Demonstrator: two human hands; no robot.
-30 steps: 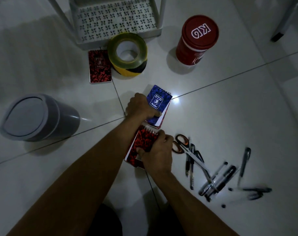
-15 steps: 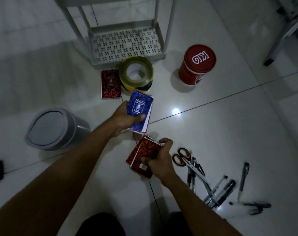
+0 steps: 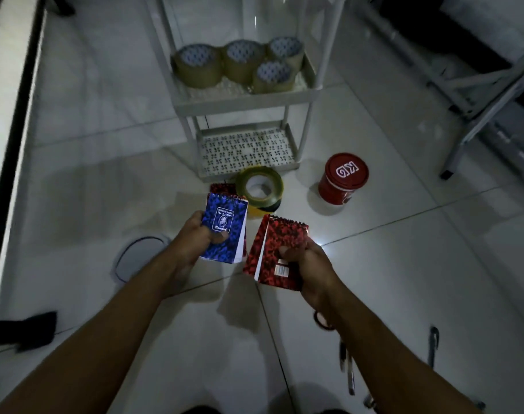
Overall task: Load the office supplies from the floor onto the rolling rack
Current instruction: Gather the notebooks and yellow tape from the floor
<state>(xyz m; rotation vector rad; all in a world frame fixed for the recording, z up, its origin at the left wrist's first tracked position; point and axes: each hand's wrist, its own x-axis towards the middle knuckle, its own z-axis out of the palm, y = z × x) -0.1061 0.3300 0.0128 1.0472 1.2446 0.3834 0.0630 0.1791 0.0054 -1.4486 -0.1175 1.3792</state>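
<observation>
So this one's maybe a third of the way in, I'd say. The white metal rolling rack (image 3: 242, 100) already has four rolls of brown packing tape (image 3: 236, 65) sitting on its middle shelf, while the perforated bottom shelf (image 3: 248, 150) has nothing on it. Right now the left hand (image 3: 195, 240) has its fingers closed around a blue spiral-bound notepad (image 3: 224, 231), and the right hand (image 3: 307, 261) is gripping a red patterned spiral notepad (image 3: 277, 252), both held up off the floor in front of the rack. On the white tiled floor (image 3: 404, 264) there's a yellow-and-black roll of tape (image 3: 259, 189) just beside the rack, another red notepad (image 3: 223, 188) mostly hidden behind the blue one, a red round tin with a white logo lid (image 3: 343, 182), plus some dark pens (image 3: 432, 345) and what looks like scissor handles (image 3: 322, 322) near my right forearm. Plenty left.
</observation>
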